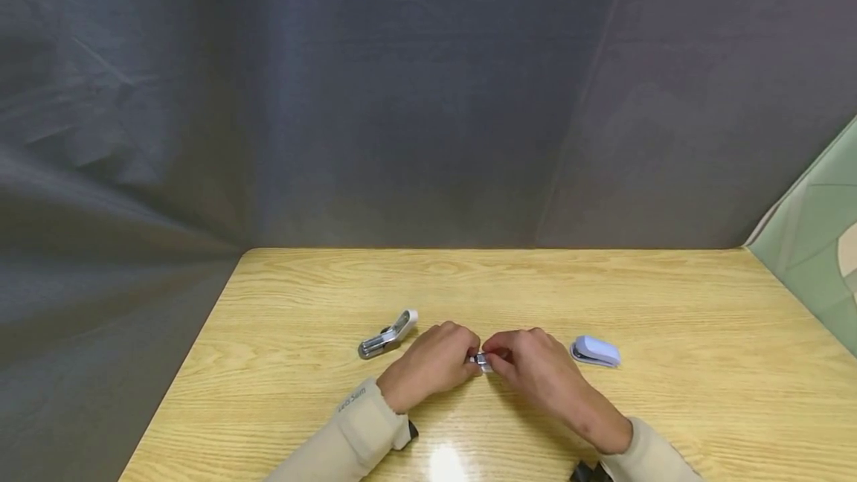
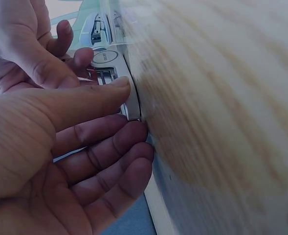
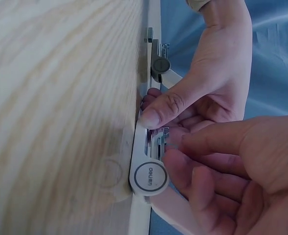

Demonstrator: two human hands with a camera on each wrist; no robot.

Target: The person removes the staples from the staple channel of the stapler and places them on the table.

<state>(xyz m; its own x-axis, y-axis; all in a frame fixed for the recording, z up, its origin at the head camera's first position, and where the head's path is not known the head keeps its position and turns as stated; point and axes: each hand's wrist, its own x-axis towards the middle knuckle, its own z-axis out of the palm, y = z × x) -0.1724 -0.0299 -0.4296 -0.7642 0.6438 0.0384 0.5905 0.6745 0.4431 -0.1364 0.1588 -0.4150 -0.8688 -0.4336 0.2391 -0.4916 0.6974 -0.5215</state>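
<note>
A white stapler [image 3: 140, 147] lies folded open on the table between the hands, its metal magazine exposed. My left hand [image 1: 435, 363] holds the end of its base, the thumb [image 2: 109, 95] on top and the curled fingers [image 2: 131, 134] beneath. At the magazine, the right hand [image 1: 535, 367] has thumb and index finger pinched together around a small metal piece, mostly hidden by the fingertips. Whether that piece is loose or part of the magazine cannot be told. The right hand's other fingers are curled near the stapler's raised top.
A grey stapler [image 1: 383, 342] with its white top swung open lies left of the left hand. To the right of the right hand rests a closed pale blue stapler [image 1: 598, 350]. A dark curtain [image 1: 428, 110] hangs behind the wooden table [image 1: 321, 281].
</note>
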